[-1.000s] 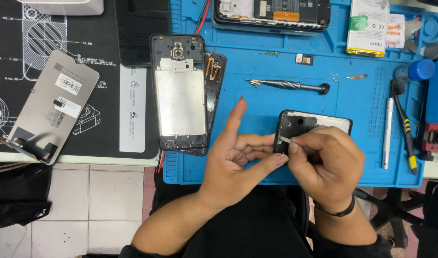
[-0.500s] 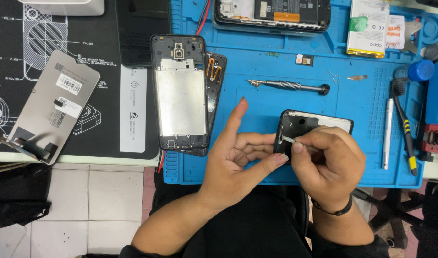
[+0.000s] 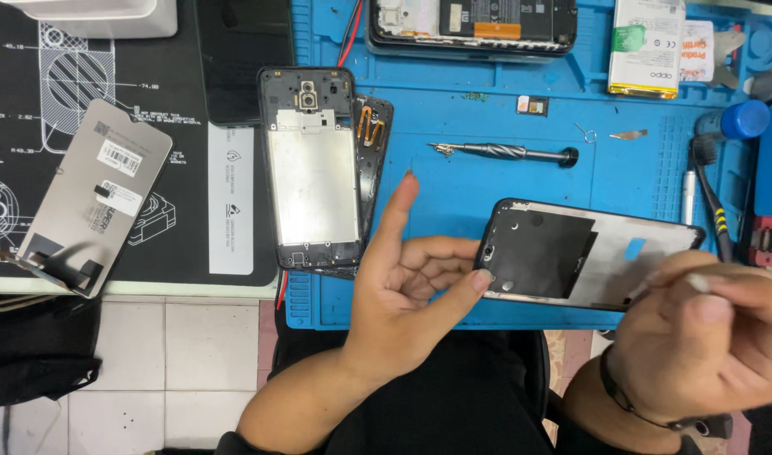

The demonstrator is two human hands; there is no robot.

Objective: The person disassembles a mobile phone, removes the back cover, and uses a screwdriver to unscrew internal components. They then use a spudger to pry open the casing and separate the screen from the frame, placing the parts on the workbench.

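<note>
A blue silicone repair mat (image 3: pixel 487 177) covers the right part of a workbench, with a black printed mat (image 3: pixel 32 126) to its left and pale floor tiles below the bench edge. Over the mat's near edge, the thin black rectangular phone frame with a dark inner panel (image 3: pixel 571 253) is held level in the air. It is probably light and fairly stiff, yet thin enough to flex or crack if twisted; the bare rim along its sides looks the safest place to take hold. The left hand (image 3: pixel 403 295) supports the frame's left end, thumb tip pressed on its corner, index finger sticking up free. The right hand (image 3: pixel 698 337) is at the lower right edge, fingertips pinched together on something small and pale that I cannot identify. A slim dark metal screwdriver (image 3: pixel 504 152) lies on the mat beyond.
</note>
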